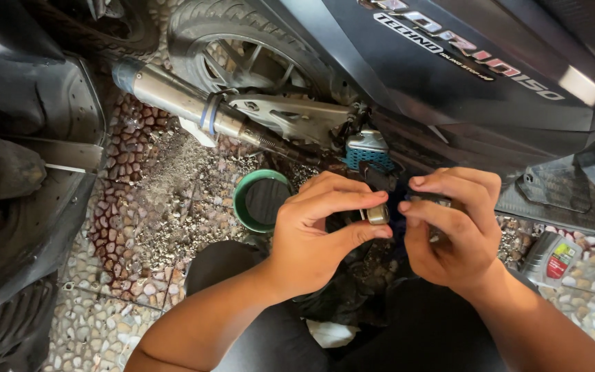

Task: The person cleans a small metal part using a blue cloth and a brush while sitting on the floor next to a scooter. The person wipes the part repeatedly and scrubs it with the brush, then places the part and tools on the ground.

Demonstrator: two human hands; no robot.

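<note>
I look down at a dark scooter lying over a pebbled floor. My left hand pinches a small silver metal part between thumb and fingers. My right hand is curled close beside it, its fingers wrapped on a dark piece that is mostly hidden. Both hands meet just below a teal footpeg on the scooter's underside. What lies under the hands is covered.
A chrome exhaust pipe and rear wheel lie at the upper left. A green-rimmed round pan sits left of my left hand. A grey oil bottle lies at right. Another dark scooter body fills the left edge.
</note>
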